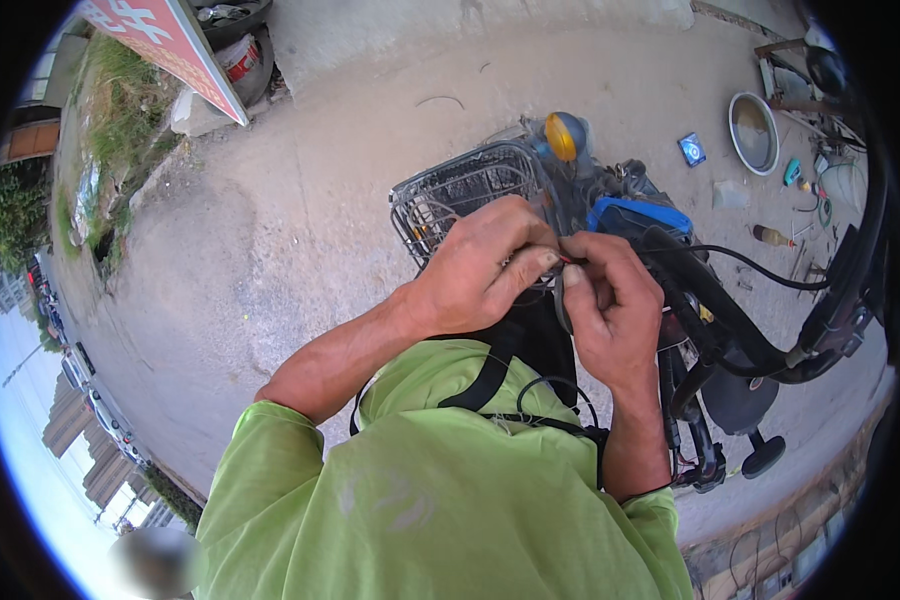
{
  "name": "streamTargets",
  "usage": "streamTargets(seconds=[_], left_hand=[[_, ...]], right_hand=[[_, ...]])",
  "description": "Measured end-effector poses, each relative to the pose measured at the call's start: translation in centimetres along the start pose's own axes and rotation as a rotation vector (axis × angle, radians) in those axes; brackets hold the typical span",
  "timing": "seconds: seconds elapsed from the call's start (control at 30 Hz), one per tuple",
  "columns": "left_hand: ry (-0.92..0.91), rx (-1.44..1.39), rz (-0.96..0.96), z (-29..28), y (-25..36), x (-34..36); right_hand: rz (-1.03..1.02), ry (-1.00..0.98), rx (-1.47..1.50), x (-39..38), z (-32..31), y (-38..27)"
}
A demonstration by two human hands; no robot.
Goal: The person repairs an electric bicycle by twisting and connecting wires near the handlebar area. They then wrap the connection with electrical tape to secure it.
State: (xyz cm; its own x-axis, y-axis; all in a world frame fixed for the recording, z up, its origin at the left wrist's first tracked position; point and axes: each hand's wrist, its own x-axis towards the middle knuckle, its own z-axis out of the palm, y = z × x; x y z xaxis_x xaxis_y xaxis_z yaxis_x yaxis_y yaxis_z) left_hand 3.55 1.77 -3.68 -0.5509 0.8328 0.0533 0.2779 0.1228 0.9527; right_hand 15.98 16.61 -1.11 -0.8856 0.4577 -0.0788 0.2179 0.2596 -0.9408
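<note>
My left hand [495, 265] and my right hand [615, 295] are close together over a two-wheeler, both pinched on a thin red-and-dark wire [566, 259]. Just behind my left hand is a black metal basket [450, 175]. Behind my right hand lie a blue-edged black item [642, 210] and dark frame parts. A black cable [760, 268] runs rightward to black tubing [730, 335]. A yellow-topped part [562, 135] sits beside the basket. My fingers partly hide the wire.
Right: a metal basin [753, 133], small blue box [692, 148], teal tool [793, 171], bottle [773, 236] and scattered parts lie on concrete ground [400, 80]. Upper left: a red signboard [175, 55], tyres [255, 80] and weeds [120, 120]. Far left: parked cars [100, 405].
</note>
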Motion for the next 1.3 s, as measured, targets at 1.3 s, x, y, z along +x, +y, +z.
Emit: streamTargets(seconds=[1.3], left_hand=[[-0.003,-0.824,-0.56,0.7,1.0,3.0]], right_hand=[[0.132,0.235,0.407,0.1,1.1,0.7]])
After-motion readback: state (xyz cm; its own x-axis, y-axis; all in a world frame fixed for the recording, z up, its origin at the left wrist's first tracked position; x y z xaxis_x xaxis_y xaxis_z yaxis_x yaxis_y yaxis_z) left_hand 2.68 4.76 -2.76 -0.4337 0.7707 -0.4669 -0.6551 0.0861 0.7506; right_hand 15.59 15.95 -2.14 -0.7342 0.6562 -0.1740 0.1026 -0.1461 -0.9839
